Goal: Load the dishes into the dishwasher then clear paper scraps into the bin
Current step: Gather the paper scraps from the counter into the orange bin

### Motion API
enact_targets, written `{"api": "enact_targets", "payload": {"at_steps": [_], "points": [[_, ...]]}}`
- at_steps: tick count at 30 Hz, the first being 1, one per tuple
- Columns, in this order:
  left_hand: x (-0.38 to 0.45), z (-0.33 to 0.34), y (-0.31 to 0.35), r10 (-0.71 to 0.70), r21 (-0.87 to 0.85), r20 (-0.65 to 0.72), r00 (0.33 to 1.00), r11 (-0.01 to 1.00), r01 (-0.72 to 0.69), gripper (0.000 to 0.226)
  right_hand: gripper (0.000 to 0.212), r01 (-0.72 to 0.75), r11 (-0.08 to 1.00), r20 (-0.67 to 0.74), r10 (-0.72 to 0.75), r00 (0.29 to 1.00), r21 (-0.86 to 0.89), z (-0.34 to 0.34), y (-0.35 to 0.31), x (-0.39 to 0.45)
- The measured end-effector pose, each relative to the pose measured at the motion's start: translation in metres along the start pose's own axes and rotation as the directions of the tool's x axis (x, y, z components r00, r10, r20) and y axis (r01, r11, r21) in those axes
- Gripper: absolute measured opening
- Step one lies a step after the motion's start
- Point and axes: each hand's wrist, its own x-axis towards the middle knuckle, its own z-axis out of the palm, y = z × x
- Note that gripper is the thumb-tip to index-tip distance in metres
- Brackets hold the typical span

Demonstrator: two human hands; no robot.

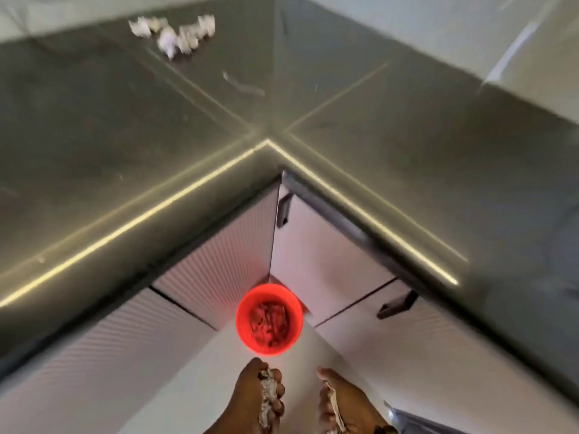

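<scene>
A small red bin (pixel 268 319) stands on the floor in the inner corner of the cabinets, with crumpled scraps inside. Just below it in the view, my left hand (pixel 250 399) grips a wad of crumpled paper scraps (pixel 268 393). My right hand (pixel 341 402) holds more paper scraps (pixel 333 408) in its curled fingers. Both hands are close together, short of the bin's rim. Several white crumpled paper scraps (pixel 175 34) lie on the far left part of the grey L-shaped countertop (pixel 125 151).
The countertop's steel-edged corner (pixel 268 142) juts over the bin. Pale cabinet doors with dark handles (pixel 283 209) flank the bin on both sides. A second dark handle (pixel 396 305) is at lower right. A light wall runs behind the counter.
</scene>
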Motion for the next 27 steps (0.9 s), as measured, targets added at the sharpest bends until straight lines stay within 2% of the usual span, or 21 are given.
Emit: {"api": "enact_targets", "payload": {"at_steps": [3,6,8,10,11,13,17,19,21,24,27], "points": [[0.071,-0.034,-0.011,0.019,-0.004,-0.142,0.990,1.000,-0.020,0.033,0.049,-0.087,0.996,-0.095,0.087,0.992,0.007,0.001,0.021,0.076],[0.147,-0.054,0.003,0.048,0.047,-0.223,0.974,0.998,-0.038,0.030,0.057,0.005,1.000,-0.110,-0.002,0.994,0.031,0.018,0.028,0.176],[0.185,-0.052,0.017,0.066,0.057,-0.150,0.987,0.997,-0.058,0.033,0.064,0.106,0.993,-0.098,-0.102,0.990,0.042,0.036,0.018,0.236],[0.204,-0.040,0.031,0.112,0.049,-0.037,0.993,0.993,-0.111,0.053,0.062,0.162,0.980,-0.100,-0.151,0.983,0.117,0.056,0.004,0.265],[0.212,-0.032,0.041,0.137,0.064,-0.036,0.990,0.989,-0.135,0.065,0.059,0.183,0.970,-0.126,-0.164,0.978,0.157,0.063,-0.006,0.268],[0.222,-0.020,0.053,0.161,0.136,-0.101,0.982,0.980,-0.146,0.069,0.059,0.216,0.966,-0.182,-0.189,0.965,0.142,0.069,-0.014,0.281],[0.231,-0.027,0.060,0.201,0.260,-0.222,0.954,0.955,-0.140,0.081,0.068,0.200,0.980,-0.253,-0.196,0.948,-0.010,0.055,-0.016,0.300],[0.221,-0.034,0.057,0.250,0.335,-0.292,0.923,0.931,-0.146,0.080,0.076,0.178,0.981,-0.264,-0.191,0.945,-0.075,0.042,-0.012,0.304],[0.203,-0.042,0.051,0.332,0.421,-0.304,0.893,0.888,-0.186,0.072,0.078,0.223,0.952,-0.271,-0.276,0.922,-0.212,0.035,-0.005,0.295],[0.171,-0.048,0.039,0.431,0.636,-0.201,0.880,0.740,-0.217,0.061,0.073,0.280,0.803,-0.243,-0.458,0.855,-0.526,0.027,0.009,0.269],[0.129,-0.042,0.021,0.473,0.742,-0.066,0.878,0.612,-0.274,0.059,0.053,0.276,0.655,-0.174,-0.535,0.827,-0.703,0.030,0.021,0.218]]}}
